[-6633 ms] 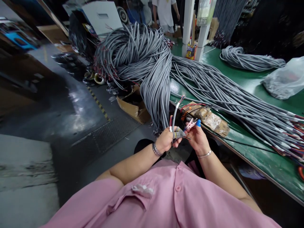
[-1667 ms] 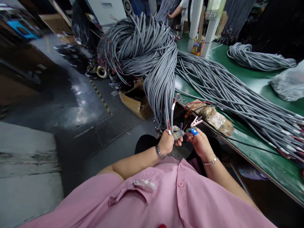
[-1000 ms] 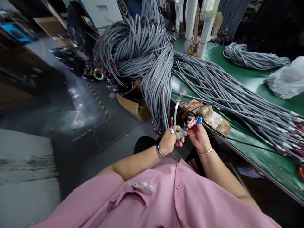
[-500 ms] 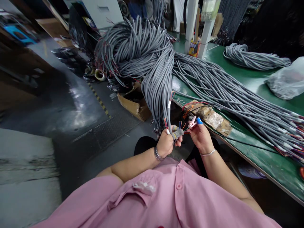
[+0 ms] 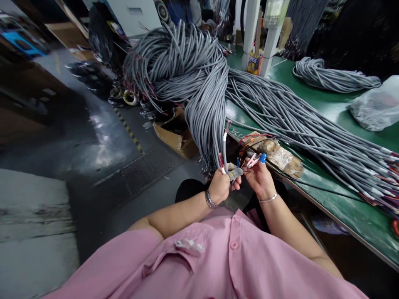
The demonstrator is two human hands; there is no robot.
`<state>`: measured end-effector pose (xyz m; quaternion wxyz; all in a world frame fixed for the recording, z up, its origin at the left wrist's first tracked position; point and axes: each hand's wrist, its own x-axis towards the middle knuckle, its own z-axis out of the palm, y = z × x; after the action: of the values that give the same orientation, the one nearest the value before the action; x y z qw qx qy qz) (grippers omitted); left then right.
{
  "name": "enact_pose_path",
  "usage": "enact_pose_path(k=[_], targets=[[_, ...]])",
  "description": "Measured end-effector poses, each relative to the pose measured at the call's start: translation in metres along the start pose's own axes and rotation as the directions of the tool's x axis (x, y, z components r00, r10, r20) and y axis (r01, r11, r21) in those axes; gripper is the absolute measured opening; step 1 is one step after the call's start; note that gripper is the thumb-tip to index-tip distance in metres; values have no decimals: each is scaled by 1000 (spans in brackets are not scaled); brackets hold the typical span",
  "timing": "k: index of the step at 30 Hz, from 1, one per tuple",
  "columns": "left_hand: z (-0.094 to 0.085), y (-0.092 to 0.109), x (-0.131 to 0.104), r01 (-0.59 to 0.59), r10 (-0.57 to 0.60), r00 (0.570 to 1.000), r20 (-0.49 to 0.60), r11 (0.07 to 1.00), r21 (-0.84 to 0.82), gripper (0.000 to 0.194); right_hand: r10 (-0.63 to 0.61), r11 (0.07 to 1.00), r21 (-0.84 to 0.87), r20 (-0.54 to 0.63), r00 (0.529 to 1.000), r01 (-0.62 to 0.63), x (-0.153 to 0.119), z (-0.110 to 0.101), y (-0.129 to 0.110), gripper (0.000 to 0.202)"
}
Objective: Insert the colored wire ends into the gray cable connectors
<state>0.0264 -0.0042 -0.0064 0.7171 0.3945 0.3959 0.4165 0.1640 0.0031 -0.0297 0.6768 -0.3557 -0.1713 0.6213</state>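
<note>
My left hand (image 5: 222,185), with grey covers on some fingers, is closed around the end of a grey cable (image 5: 224,151). Thin coloured wires (image 5: 240,163) fan out from the cable end between my hands. My right hand (image 5: 260,178) wears a blue cover on one fingertip and holds a small pink clip-like tool (image 5: 252,160) at the wires. Beside the held cable, a thick bundle of grey cables (image 5: 205,112) hangs over the table's edge.
Many grey cables (image 5: 299,116) lie across the green table (image 5: 330,182). A taped wooden block (image 5: 285,160) sits near its edge, right of my hands. An open cardboard box (image 5: 174,139) is on the floor. A plastic bag (image 5: 377,106) rests at the far right.
My right hand has moved slightly left, bringing the pink tool closer to my left hand and the wires. My left hand has shifted a little to the right.
</note>
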Motion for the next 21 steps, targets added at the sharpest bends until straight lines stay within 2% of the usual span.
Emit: enact_pose_path(k=[5, 12, 18, 21], targets=[[-4, -3, -2, 9, -9, 1000, 15, 1000, 16, 34, -3, 999, -36, 6, 1000, 4, -2, -6, 7, 45], [-15, -5, -10, -20, 20, 1000, 14, 1000, 20, 33, 128, 991, -52, 112, 985, -123, -12, -22, 0, 46], [-18, -4, -10, -3, 3, 1000, -5, 998, 60, 33, 217, 961, -213, 178, 960, -178, -27, -25, -8, 38], [-18, -8, -10, -15, 13, 1000, 15, 996, 87, 34, 212, 933, -329, 183, 960, -144, -33, -19, -9, 30]])
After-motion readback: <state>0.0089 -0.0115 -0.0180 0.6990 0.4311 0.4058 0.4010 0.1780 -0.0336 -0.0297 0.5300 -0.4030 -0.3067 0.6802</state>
